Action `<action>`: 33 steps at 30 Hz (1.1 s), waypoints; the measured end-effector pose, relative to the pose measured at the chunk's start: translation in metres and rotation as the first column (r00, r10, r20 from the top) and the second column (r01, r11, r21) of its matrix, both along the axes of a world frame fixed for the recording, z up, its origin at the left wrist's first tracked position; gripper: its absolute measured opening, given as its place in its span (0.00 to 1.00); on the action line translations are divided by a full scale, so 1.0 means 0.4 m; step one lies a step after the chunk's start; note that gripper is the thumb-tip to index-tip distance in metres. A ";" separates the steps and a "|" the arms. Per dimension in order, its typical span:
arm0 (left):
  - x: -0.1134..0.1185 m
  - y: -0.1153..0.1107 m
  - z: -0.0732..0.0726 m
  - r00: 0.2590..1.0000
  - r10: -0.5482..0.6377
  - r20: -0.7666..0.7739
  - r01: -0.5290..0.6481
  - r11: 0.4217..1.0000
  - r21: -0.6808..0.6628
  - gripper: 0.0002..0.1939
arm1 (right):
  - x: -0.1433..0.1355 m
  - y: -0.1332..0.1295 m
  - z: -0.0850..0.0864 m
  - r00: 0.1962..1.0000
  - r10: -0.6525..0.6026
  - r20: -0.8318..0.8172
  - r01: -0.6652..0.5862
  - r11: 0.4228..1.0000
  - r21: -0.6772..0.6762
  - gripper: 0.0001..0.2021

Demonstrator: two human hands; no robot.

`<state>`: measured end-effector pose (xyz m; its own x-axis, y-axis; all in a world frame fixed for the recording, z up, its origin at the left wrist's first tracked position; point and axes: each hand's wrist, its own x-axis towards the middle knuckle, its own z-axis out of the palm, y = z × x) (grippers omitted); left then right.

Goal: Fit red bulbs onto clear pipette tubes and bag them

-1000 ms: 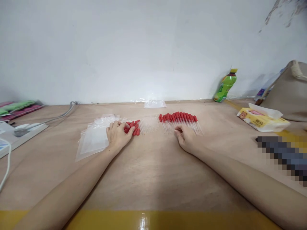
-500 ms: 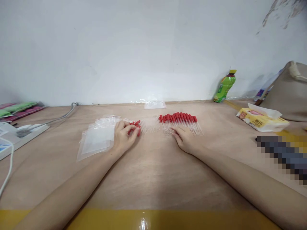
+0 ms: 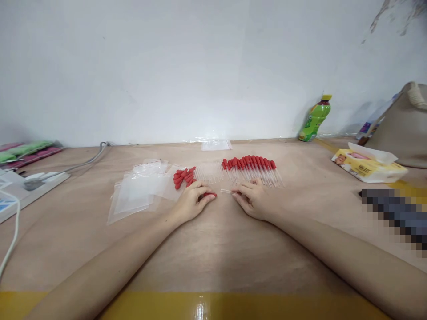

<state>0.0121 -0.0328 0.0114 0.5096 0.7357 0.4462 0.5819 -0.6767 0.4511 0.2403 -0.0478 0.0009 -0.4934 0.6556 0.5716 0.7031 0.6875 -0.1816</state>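
Along the near edge of the tabletop: one strip of yellow tape, glossy, running beneath both forearms. At the left edge: one white cord, curving down. By the right edge: one dark item, blurred into blocks, too indistinct to name.

Farther in, about midway between left and right edges: one left hand, thumb and fingers pinched on a single red cap. Opposite: one right hand, fingertips clasped on a single glass tube, tip pointing toward the left hand. Cap and tube near each other, apart.

Left of the left hand: several clear bags, flat, overlapping. Toward the left edge: one white power strip, grey plug and cable attached.

Just beyond the left hand: one small pile of red caps. Beside the pile: one row of bare tubes. Beyond the right hand: one fanned row of capped tubes, red ends toward the far edge. Near the right edge: one yellow tissue box, tissue protruding.

Far left corner: pink and green packets. Far edge, middle: one further clear bag. Far edge, right of middle: one green bottle, yellow-topped. Far right corner: one tan bag. Behind all: white wall.
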 end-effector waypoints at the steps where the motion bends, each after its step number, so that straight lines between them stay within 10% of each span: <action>1: 0.004 -0.002 -0.001 0.999 0.021 0.031 -0.020 1.000 -0.008 0.09 | -0.004 -0.004 0.001 1.000 0.004 0.000 -0.004 1.000 0.007 0.11; 22: 0.015 -0.018 -0.023 0.971 -0.035 0.237 0.106 0.950 -0.295 0.11 | -0.015 -0.002 0.004 0.994 0.106 -0.035 -0.110 0.983 -0.144 0.12; 33: 0.013 -0.024 -0.021 0.993 -0.025 0.115 0.041 0.990 -0.136 0.11 | -0.019 -0.011 -0.003 0.981 0.039 0.190 -0.084 0.968 0.236 0.12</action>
<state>0.0171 -0.0424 0.0031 0.4870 0.7777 0.3975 0.5006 -0.6215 0.6026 0.2329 -0.0521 -0.0001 -0.6389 0.4740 0.6060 0.6639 0.7377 0.1229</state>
